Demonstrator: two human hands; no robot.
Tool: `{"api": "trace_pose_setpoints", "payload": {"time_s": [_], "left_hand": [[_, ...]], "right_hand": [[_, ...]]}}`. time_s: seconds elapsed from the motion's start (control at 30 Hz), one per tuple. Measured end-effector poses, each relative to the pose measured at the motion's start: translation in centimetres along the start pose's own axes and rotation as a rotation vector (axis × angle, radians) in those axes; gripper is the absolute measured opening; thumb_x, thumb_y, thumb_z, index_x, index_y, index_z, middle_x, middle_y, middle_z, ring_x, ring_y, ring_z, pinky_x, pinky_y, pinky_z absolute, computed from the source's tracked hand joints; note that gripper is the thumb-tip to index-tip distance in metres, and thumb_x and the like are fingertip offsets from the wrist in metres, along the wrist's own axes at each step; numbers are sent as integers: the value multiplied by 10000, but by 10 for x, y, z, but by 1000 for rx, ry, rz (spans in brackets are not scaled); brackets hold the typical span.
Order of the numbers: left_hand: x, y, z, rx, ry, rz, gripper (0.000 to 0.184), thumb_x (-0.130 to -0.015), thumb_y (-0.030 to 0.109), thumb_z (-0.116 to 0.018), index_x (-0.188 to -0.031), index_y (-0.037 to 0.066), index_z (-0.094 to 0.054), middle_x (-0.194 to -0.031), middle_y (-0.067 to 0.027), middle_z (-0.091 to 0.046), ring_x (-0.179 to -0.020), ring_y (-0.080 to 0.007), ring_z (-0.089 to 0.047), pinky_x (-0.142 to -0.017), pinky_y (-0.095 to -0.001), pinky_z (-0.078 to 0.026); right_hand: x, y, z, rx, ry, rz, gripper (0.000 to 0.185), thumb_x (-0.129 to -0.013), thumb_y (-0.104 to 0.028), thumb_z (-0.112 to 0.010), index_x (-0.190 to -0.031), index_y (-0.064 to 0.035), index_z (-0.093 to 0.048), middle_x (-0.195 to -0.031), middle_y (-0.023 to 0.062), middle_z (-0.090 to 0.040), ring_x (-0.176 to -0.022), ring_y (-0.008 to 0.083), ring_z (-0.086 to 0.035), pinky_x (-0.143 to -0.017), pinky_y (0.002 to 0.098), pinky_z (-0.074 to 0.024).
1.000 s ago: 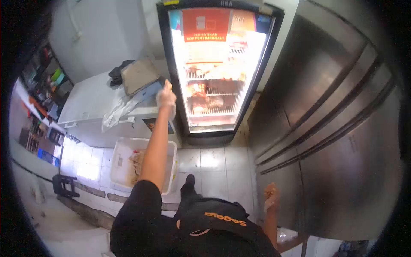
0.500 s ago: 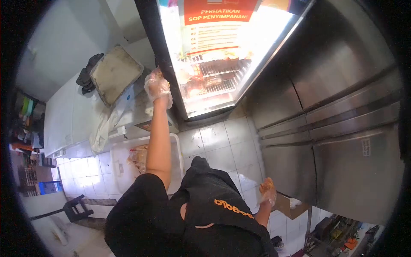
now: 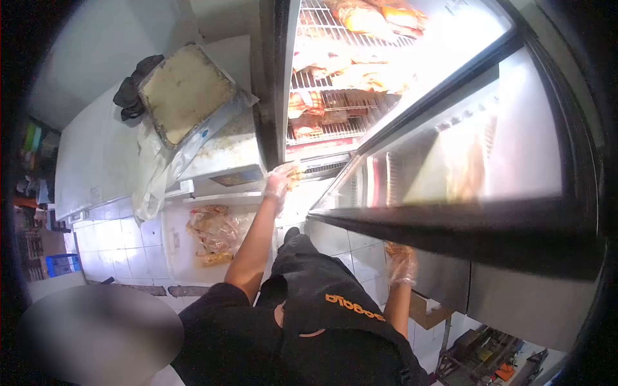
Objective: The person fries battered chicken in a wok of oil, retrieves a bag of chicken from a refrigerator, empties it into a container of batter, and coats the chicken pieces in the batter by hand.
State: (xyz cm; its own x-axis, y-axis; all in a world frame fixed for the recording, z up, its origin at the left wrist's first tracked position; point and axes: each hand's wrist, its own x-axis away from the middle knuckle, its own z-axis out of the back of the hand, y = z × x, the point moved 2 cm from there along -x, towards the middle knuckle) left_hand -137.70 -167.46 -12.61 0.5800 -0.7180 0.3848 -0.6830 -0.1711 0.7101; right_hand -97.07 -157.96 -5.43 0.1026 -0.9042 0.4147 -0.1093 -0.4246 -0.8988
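The glass door (image 3: 476,148) of a tall lit fridge is swung out to the right. On its wire shelves (image 3: 341,106) lie several packs of raw meat (image 3: 367,77). My left hand (image 3: 282,181), in a clear plastic glove with orange-brown smears, is by the fridge's lower front, fingers apart and nothing visible in them. My right hand (image 3: 402,264), in a similar smeared glove, hangs below the door's bottom edge, which hides some fingertips; it looks loosely open. Left of my feet, bags of meat (image 3: 215,231) lie in a white tub (image 3: 177,257) on the floor.
A white chest freezer (image 3: 90,154) at left bears a frosted tray (image 3: 187,93) and plastic sheeting (image 3: 151,193). Steel cabinets (image 3: 521,296) line the right, near a cardboard box (image 3: 428,315). A blurred person's head (image 3: 103,334) is at lower left.
The fridge door has swung open to the right. My left hand has left the door's edge and moved right and down. My right hand has risen slightly. A person has appeared at lower left.
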Motion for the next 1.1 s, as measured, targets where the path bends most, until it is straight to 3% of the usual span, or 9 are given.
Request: {"api": "trace_pose_setpoints", "payload": {"time_s": [0.2,0.4,0.47,0.57,0.67,0.73,0.8,0.9,1.1], "left_hand": [[-166,-39,-15,348,-143,99,173,-893,165,-499,-924,14,-577,-810,-89,-578,-694,-197,-580,-585,-266,-459],[-301,-54,-18,695,-952,-293,243,-967,261,-383,-947,123,-582,-692,-49,-543,-553,-167,-508,-470,-284,-421],[-332,-72,-10,975,-504,-295,248,-966,279,-378,-948,113,-562,-675,-40,-521,-536,-157,-486,-464,-286,-415],[-323,-64,7,-201,-37,-684,234,-939,266,-429,-1021,89,-557,-755,-27,-537,-607,-162,-478,-554,-335,-419],[-306,-55,-19,392,147,-248,226,-825,135,-627,-1039,78,-585,-824,-12,-558,-749,-158,-537,-646,-347,-464],[-294,-45,-43,-116,139,-408,188,-799,94,-660,-974,72,-594,-777,-3,-539,-734,-124,-533,-592,-311,-449],[-300,-39,-49,-984,231,-690,191,-758,210,-652,-716,39,-576,-728,-110,-558,-635,-269,-559,-588,-398,-447],[-283,-38,-81,-1458,355,-1066,213,-709,207,-660,-731,19,-562,-761,-169,-555,-731,-334,-565,-665,-431,-451],[-290,-78,-55,-814,559,-906,205,-779,143,-658,-912,6,-583,-870,-141,-593,-785,-274,-577,-712,-377,-478]], "right_hand": [[17,8,52,41,359,74,393,-936,-282,-509,-1235,-28,-534,-1187,111,-577,-958,228,-558,-849,338,-437],[40,31,47,-31,531,29,398,-945,-264,-485,-1255,-14,-499,-1247,122,-525,-1107,254,-498,-969,364,-369],[37,44,33,-276,546,62,364,-874,-261,-597,-1146,-21,-571,-1064,108,-602,-892,217,-601,-772,313,-505],[36,39,2,306,529,-69,306,-796,-174,-697,-1055,-26,-631,-952,63,-644,-812,164,-633,-704,280,-545],[31,-12,-57,-125,518,-386,341,-714,-121,-794,-1018,-68,-648,-964,2,-642,-915,123,-581,-807,294,-485],[26,-23,-79,-200,629,-541,329,-712,-134,-807,-998,-88,-649,-963,-8,-643,-901,109,-567,-788,283,-466],[24,-27,-83,-144,711,-571,307,-722,-150,-808,-980,-103,-650,-963,-11,-645,-867,98,-561,-755,269,-452],[23,-33,-78,-55,750,-649,327,-726,-189,-803,-994,-100,-639,-990,3,-640,-864,105,-552,-763,280,-431],[12,-26,-48,49,587,-535,620,-738,-423,-738,-1163,-8,-560,-1186,124,-569,-1073,250,-518,-934,439,-362]]}}
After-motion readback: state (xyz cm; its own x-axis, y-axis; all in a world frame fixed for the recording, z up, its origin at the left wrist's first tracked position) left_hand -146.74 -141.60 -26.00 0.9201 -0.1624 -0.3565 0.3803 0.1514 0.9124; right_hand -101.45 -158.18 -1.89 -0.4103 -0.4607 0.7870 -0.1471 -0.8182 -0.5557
